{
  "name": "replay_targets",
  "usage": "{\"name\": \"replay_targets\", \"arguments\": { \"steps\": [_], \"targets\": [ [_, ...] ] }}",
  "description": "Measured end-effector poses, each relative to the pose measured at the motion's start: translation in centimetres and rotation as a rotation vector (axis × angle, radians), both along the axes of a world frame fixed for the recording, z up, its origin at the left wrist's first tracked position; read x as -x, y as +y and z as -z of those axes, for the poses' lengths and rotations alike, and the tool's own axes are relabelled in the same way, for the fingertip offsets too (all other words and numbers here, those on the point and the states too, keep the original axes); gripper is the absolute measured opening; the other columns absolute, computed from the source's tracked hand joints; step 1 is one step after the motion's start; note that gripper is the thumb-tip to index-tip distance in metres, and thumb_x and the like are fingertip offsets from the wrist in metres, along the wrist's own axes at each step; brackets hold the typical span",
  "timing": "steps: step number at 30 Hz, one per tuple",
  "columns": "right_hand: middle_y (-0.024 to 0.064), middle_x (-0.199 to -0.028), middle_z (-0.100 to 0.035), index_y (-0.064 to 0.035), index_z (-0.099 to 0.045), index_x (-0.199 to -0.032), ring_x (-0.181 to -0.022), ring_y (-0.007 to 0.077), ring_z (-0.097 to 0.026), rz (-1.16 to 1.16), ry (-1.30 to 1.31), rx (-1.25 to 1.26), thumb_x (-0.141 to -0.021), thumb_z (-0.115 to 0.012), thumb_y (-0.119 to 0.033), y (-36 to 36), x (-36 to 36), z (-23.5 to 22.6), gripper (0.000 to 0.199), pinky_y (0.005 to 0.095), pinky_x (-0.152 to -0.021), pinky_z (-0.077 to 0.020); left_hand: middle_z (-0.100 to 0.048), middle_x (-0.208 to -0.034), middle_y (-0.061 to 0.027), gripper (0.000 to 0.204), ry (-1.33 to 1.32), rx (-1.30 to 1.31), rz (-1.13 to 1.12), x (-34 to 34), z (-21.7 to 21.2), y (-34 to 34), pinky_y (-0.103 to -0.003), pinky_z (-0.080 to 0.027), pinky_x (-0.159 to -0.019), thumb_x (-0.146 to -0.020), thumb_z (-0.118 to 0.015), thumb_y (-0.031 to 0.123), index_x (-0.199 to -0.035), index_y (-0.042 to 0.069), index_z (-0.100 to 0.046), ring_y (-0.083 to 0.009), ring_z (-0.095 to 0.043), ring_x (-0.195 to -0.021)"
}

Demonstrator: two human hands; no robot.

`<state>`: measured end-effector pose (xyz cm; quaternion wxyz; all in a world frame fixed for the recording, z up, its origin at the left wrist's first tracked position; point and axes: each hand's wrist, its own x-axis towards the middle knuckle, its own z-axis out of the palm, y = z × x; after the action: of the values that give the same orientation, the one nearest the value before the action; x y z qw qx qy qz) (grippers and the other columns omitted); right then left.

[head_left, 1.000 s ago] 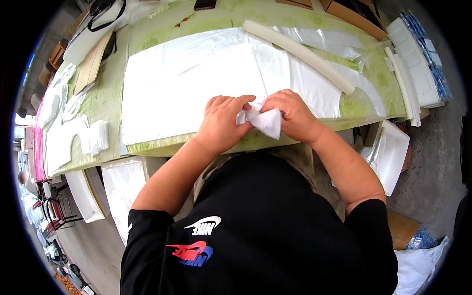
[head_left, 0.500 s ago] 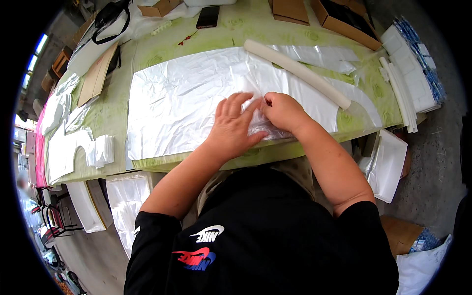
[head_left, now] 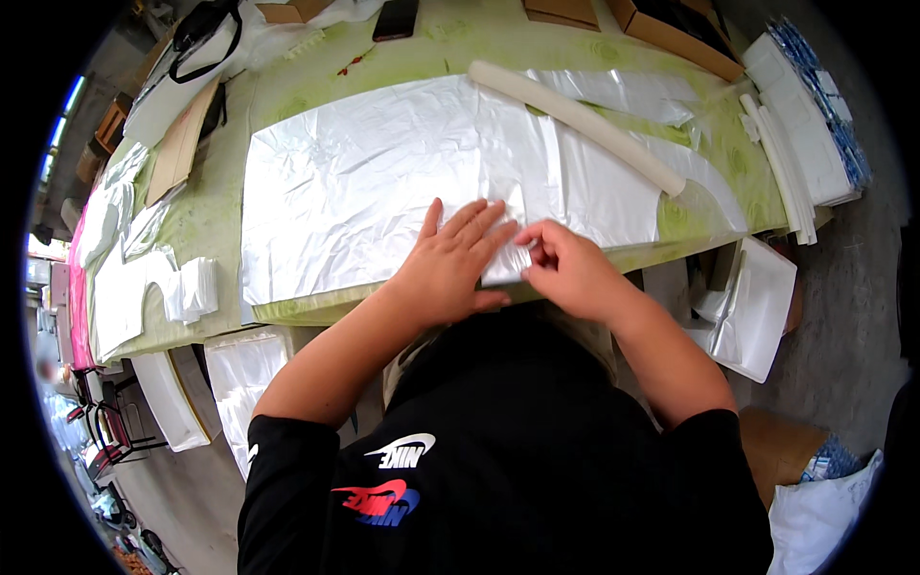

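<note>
Thin, shiny white plastic sheets (head_left: 355,172) lie flat and slightly wrinkled across the table. Over their near edge my left hand (head_left: 448,259) rests palm down with its fingers spread, pressing on the plastic. Beside it is a narrow folded strip of plastic sheet (head_left: 506,265), bunched in small pleats toward its right end. My right hand (head_left: 570,270) bends its thumb and fingers around that end; the fingertips are partly hidden. Past my hands, a long off-white roll (head_left: 575,125) lies slantwise on the sheets.
The table has a green patterned cover (head_left: 422,62). On it are a dark phone (head_left: 395,19), an open cardboard box (head_left: 676,38), a flat cardboard piece (head_left: 182,144) and folded white plastic (head_left: 196,289). White bins (head_left: 752,311) stand below the table edge.
My left hand has flattened and come nearer the table edge. My right hand has moved slightly toward me and right, its fingers less tightly closed. The plastic between them now shows as a folded strip.
</note>
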<state>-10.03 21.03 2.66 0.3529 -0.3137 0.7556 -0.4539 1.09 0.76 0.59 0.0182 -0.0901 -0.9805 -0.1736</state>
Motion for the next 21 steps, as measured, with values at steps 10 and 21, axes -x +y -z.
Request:
{"name": "replay_targets", "arguments": {
  "steps": [10, 21],
  "targets": [
    [0.0080, -0.114, -0.065, -0.0109, -0.065, -0.114, -0.108, 0.0328, -0.058, -0.164, 0.903, 0.278, -0.074, -0.073, -0.007, 1.5, 2.2, 1.9, 0.041, 0.0424, -0.096, -0.0458, -0.069, -0.119, -0.0106, 0.044, 0.169, -0.352, 0.011, 1.4, 1.0, -0.8, -0.048, -0.045, -0.107, -0.081, -0.066, 0.001, -0.123, 0.010, -0.070, -0.0320, -0.063, -0.113],
    [0.0083, -0.078, -0.063, -0.0066, -0.066, -0.072, -0.081, 0.0321, -0.059, 0.167, 1.020, -0.034, -0.085, -0.066, -0.021, -2.1, 2.6, 3.7, 0.019, 0.0466, -0.071, -0.0462, -0.069, -0.109, -0.0086, 0.060, 0.198, -0.310, -0.435, 3.2, 0.9, 0.6, -0.047, -0.040, -0.104, -0.091, -0.070, 0.019, -0.146, 0.006, -0.050, -0.0291, -0.062, -0.106]
  ]
}}
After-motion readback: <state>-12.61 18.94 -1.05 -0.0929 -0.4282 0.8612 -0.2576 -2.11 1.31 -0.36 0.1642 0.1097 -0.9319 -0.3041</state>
